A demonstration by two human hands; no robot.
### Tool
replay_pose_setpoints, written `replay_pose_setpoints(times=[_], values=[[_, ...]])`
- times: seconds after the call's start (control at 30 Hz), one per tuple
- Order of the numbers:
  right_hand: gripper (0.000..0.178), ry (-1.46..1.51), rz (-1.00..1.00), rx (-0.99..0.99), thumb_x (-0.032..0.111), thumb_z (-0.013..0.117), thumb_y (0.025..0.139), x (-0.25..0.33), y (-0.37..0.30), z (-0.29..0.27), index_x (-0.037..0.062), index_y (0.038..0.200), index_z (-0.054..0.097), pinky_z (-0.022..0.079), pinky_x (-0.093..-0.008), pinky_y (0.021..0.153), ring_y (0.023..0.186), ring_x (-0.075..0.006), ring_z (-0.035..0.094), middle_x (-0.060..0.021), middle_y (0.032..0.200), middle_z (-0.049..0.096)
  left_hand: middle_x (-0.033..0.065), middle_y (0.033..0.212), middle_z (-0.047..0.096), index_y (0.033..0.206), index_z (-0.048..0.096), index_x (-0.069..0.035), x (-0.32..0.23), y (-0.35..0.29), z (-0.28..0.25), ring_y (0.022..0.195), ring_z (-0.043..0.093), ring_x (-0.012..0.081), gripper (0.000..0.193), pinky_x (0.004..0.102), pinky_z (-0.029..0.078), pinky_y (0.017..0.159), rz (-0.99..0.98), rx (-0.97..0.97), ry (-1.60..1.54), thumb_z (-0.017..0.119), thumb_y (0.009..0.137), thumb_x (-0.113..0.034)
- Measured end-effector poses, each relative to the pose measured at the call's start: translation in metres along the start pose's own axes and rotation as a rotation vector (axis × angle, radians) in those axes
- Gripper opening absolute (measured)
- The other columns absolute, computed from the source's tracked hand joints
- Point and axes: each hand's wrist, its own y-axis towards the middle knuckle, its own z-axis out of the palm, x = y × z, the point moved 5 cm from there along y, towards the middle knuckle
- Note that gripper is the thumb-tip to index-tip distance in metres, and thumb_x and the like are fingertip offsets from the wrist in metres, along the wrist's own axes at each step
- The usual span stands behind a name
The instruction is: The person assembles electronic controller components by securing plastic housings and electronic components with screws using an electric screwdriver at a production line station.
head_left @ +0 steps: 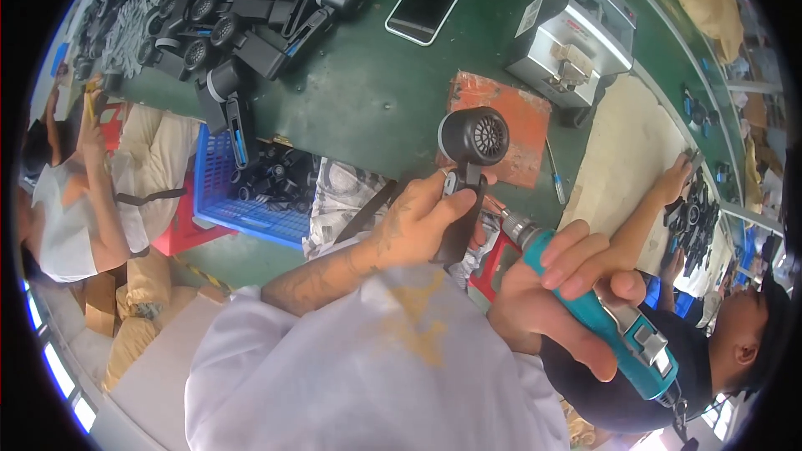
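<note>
My left hand (422, 215) is wrapped round the handle of a black handheld fan (476, 135), whose round grilled head stands up above my fingers. In my right hand (555, 288) lies a teal electric screwdriver (585, 309), with my fingers curled over its body. The silver chuck points up and left, and its thin bit reaches close to the fan's handle. Whether the bit touches the handle, I cannot tell. Just beyond the fan is a worn orange-red board (522, 150) on the green bench (368, 104).
Black fan parts (267, 33) are heaped at the far left, above a blue crate (251, 221) of more parts. A phone (424, 7), a metal-cased machine (572, 42) and a screwdriver (555, 175) lie beyond my hands. One person (75, 209) sits left, another (668, 351) right.
</note>
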Motion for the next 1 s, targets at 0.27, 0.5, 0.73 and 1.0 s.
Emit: replay_pose_setpoints(times=[0.27, 0.5, 0.73, 1.0], values=[[0.077, 0.015, -0.091, 0.026, 0.068, 0.057, 0.09, 0.003, 0.002, 0.01, -0.0005, 0.122, 0.045, 0.046, -0.0329, 0.063, 0.071, -0.0231, 0.056, -0.0129, 0.09, 0.055, 0.0098, 0.077, 0.071, 0.129, 0.057, 0.002, -0.02, -0.006, 0.006, 0.07, 0.072, 0.0193, 0.036, 0.0325, 0.055, 0.068, 0.234, -0.039, 0.522, 0.052, 0.096, -0.012], [0.076, 0.032, -0.104, 0.025, 0.068, 0.056, 0.091, 0.002, 0.0, 0.015, -0.0005, 0.12, 0.043, 0.047, -0.0338, 0.062, 0.071, -0.0239, 0.057, -0.0139, 0.09, 0.054, 0.0115, 0.06, 0.055, 0.122, 0.062, 0.005, -0.021, -0.011, 0.005, 0.051, 0.057, 0.0249, 0.036, 0.0363, 0.046, 0.056, 0.338, -0.135, 0.697, 0.057, 0.092, -0.013], [0.073, 0.021, -0.039, 0.069, 0.065, 0.058, 0.091, -0.001, -0.001, 0.013, -0.0006, 0.121, 0.045, 0.046, -0.034, 0.062, 0.071, -0.0239, 0.057, -0.0136, 0.09, 0.055, 0.0115, 0.056, 0.045, 0.124, 0.061, 0.007, -0.023, -0.012, 0.006, 0.044, 0.047, 0.026, 0.039, 0.0388, 0.04, 0.049, 0.387, -0.139, 0.724, 0.06, 0.091, -0.014], [0.073, 0.027, -0.018, 0.069, 0.065, 0.057, 0.092, -0.004, -0.001, 0.012, -0.0002, 0.122, 0.046, 0.046, -0.0332, 0.061, 0.07, -0.0236, 0.057, -0.013, 0.09, 0.055, 0.0174, 0.061, 0.057, 0.114, 0.058, 0.011, -0.023, -0.013, 0.008, 0.06, 0.062, 0.0344, 0.042, 0.0428, 0.049, 0.063, 0.421, -0.143, 0.845, 0.066, 0.09, -0.022]])
